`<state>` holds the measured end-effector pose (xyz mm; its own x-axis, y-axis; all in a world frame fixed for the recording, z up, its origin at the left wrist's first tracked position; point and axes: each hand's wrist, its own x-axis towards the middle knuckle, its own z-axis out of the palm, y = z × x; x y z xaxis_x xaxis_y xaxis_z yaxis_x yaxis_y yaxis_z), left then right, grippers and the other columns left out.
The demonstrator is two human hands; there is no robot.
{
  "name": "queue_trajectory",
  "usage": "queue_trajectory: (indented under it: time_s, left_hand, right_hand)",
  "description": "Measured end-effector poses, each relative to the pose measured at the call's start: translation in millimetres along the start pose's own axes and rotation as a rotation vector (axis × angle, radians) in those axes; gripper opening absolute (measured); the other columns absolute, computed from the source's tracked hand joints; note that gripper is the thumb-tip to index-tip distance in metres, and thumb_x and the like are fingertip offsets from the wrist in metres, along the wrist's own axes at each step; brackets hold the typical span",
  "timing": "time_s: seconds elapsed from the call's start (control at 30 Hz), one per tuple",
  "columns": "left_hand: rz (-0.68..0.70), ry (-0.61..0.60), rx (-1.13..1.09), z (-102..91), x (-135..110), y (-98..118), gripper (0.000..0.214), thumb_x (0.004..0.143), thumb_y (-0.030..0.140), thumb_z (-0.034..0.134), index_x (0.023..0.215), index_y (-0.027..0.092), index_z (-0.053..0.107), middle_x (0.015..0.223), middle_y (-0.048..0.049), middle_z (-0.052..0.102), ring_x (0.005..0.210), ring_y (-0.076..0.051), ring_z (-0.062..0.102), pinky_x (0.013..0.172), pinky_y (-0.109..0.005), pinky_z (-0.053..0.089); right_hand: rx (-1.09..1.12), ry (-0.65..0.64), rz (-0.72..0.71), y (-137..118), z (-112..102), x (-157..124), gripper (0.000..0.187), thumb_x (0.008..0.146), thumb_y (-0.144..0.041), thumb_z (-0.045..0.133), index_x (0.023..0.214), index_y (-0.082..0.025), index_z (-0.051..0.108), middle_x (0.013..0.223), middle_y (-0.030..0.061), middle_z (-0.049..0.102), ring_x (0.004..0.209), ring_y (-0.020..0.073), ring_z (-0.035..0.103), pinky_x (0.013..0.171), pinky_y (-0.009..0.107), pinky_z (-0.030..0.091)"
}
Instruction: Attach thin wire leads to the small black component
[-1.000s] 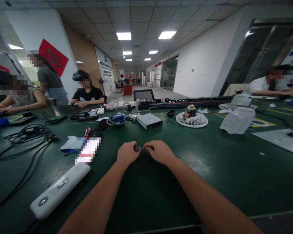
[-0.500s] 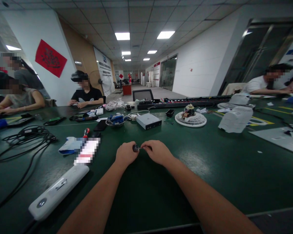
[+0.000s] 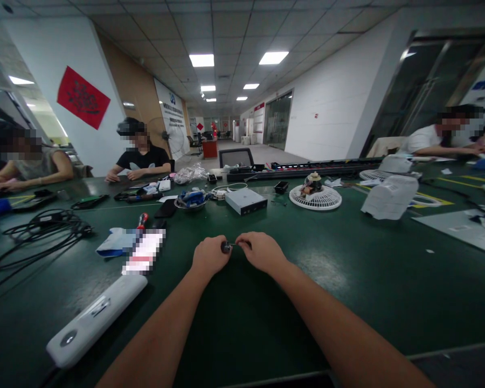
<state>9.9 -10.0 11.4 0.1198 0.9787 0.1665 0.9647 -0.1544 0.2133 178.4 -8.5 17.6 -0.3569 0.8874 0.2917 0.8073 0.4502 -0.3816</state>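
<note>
Together, the left hand point(image 3: 211, 256) and right hand point(image 3: 262, 252) pinch a small dark part point(image 3: 226, 247) between them, lying crosswise, its thicker end nearer the left.

The small dark object point(image 3: 226, 247) between the left hand point(image 3: 210, 256) and the right hand point(image 3: 262, 252) is partly covered by the fingers and too small to identify. A pixelated patch point(image 3: 144, 251) hides whatever lies beneath it. The person's forearms point(image 3: 157, 334) run off the bottom edge, a seated person point(image 3: 36, 168) is cut off by the left edge, and a pale sheet point(image 3: 456, 229) by the right edge.
</note>
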Motion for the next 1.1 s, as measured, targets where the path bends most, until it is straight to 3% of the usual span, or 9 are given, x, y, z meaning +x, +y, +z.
queue_trajectory:
  time_s: [0.23,0.47,0.6,0.67,0.8,0.97,1.1]
  left_hand:
    - [0.025,-0.008,0.011,3.7,2,-4,0.02,0.086,0.038,0.051,0.082,0.023,0.064,0.08,-0.0043,0.068,0.074,-0.019,0.064,0.061,-0.026,0.043]
    - [0.035,0.011,-0.004,2.9,2,-3,0.017,0.084,0.035,0.052,0.078,0.023,0.062,0.077,-0.0036,0.067,0.072,-0.019,0.063,0.059,-0.027,0.042]
    - [0.021,-0.014,-0.035,2.2,2,-3,0.016,0.083,0.035,0.053,0.078,0.023,0.062,0.076,-0.0031,0.067,0.07,-0.017,0.062,0.059,-0.025,0.041]
    - [0.02,-0.015,-0.028,3.0,2,-3,0.017,0.084,0.037,0.053,0.079,0.023,0.062,0.078,-0.0034,0.068,0.071,-0.018,0.062,0.06,-0.026,0.042]
    - [0.042,-0.005,0.007,5.6,2,-4,0.018,0.084,0.037,0.052,0.082,0.024,0.063,0.081,-0.0036,0.069,0.074,-0.02,0.064,0.061,-0.027,0.043]
    - [0.079,-0.017,-0.014,6.5,2,-5,0.011,0.082,0.031,0.054,0.083,0.025,0.063,0.079,-0.0019,0.069,0.072,-0.019,0.064,0.061,-0.027,0.043]
    - [0.064,0.003,-0.031,6.2,2,-5,0.019,0.085,0.039,0.051,0.084,0.025,0.064,0.08,-0.0028,0.069,0.072,-0.02,0.064,0.06,-0.027,0.043]
  right_hand:
    - [0.01,-0.033,-0.067,-2,0,-2,0.025,0.087,-0.025,0.05,0.096,-0.028,0.073,0.093,0.0024,0.073,0.085,0.0195,0.064,0.073,0.028,0.042]
    - [0.081,-0.023,0.076,-3,3,-2,0.023,0.088,-0.031,0.049,0.09,-0.026,0.072,0.083,0.0029,0.072,0.073,0.0176,0.063,0.061,0.027,0.038]
    - [0.063,-0.031,0.169,0,3,0,0.041,0.092,-0.049,0.042,0.079,-0.022,0.071,0.076,0.006,0.07,0.067,0.018,0.061,0.058,0.028,0.035]
    - [0.081,-0.045,0.2,1,3,1,0.042,0.09,-0.053,0.045,0.082,-0.021,0.071,0.077,0.0062,0.07,0.069,0.0183,0.061,0.058,0.028,0.035]
    - [0.219,-0.059,0.189,0,8,2,0.03,0.08,-0.047,0.062,0.094,-0.021,0.071,0.084,0.0041,0.071,0.074,0.0168,0.062,0.061,0.026,0.039]
    - [0.386,-0.09,0.125,1,16,4,0.024,0.083,-0.038,0.059,0.091,-0.02,0.073,0.085,0.0027,0.072,0.076,0.016,0.063,0.064,0.025,0.042]
    - [0.407,-0.027,0.171,5,16,6,0.017,0.079,-0.029,0.063,0.089,-0.021,0.073,0.083,0.0012,0.073,0.075,0.0152,0.064,0.066,0.025,0.043]
